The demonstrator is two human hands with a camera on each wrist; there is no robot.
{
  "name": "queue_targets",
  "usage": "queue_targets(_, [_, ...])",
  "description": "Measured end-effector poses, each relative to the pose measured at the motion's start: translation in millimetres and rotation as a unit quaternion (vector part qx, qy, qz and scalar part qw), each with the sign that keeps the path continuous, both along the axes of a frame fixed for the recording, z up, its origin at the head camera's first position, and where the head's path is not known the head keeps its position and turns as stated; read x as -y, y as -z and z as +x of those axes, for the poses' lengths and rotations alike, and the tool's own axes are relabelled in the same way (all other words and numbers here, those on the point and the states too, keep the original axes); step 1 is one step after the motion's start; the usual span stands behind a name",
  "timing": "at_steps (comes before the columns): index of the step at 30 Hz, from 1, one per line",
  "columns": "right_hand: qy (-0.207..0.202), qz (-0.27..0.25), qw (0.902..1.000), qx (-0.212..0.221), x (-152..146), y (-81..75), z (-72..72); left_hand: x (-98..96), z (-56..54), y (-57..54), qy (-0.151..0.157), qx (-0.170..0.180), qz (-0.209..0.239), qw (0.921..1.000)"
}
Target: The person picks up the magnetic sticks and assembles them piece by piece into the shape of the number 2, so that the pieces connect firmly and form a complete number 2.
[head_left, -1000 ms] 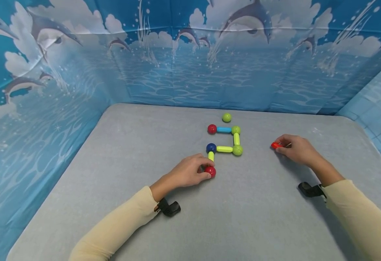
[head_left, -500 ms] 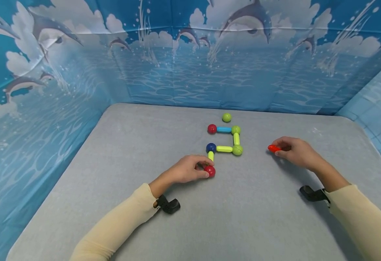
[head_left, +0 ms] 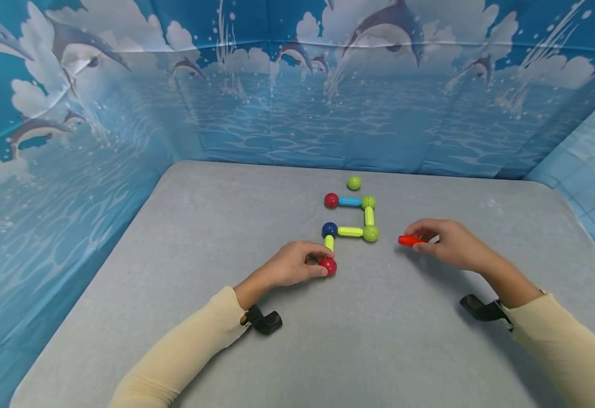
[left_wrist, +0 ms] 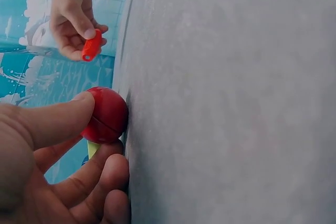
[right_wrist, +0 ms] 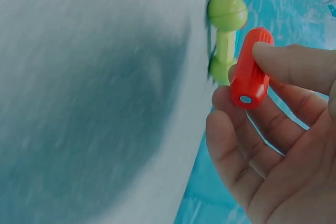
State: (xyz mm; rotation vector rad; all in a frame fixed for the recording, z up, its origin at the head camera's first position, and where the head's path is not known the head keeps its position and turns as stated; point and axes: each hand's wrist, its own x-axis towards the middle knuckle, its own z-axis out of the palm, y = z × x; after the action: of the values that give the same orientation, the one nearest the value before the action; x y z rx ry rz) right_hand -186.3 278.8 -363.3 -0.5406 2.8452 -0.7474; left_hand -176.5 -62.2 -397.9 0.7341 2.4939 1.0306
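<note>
My left hand [head_left: 293, 264] pinches a red ball [head_left: 329, 267] on the table, at the near end of a chain of magnetic rods and balls. From that ball a yellow-green rod [head_left: 330, 243] runs to a dark blue ball [head_left: 330, 229]. Another yellow-green rod [head_left: 350, 232] joins the blue ball to a green ball [head_left: 370, 233]. To the right of the chain, my right hand [head_left: 450, 243] holds a red magnetic rod [right_wrist: 252, 69] between thumb and fingers, above its shadow. One end of this rod, with a small metal disc, faces the right wrist camera.
The chain goes on through an upright yellow-green rod [head_left: 369, 216], a far green ball [head_left: 368, 202] and a blue rod [head_left: 350, 202] to another red ball [head_left: 331, 200]. A loose green ball [head_left: 354, 182] lies behind it. A dolphin-print curtain [head_left: 297, 113] borders the grey table [head_left: 226, 198].
My right hand has moved left toward the chain with the red rod, which now points more sideways. My left hand stays at the red ball, with hardly any shift.
</note>
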Motion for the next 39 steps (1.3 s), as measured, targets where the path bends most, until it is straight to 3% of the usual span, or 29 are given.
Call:
queue_targets(11, [-0.033,-0.014,0.9993,0.007,26.3,-5.5,3.0,0.3,0.8,0.4,-0.001,-0.008,-0.003,1.0])
queue_targets(22, [-0.115,-0.003,0.9934,0.006,64.0,-2.1,14.5,-0.3,-2.3,-1.9,-0.015,0.022,0.006,0.9996])
queue_targets(30, [-0.121,-0.009,0.9923,0.025,74.2,3.7,13.7,1.8,-4.0,-0.1,0.004,-0.002,-0.001,1.0])
queue_targets(39, [-0.124,-0.028,0.9912,0.036,81.5,10.8,14.6,0.4,-2.2,0.8,0.005,-0.008,0.005,0.9999])
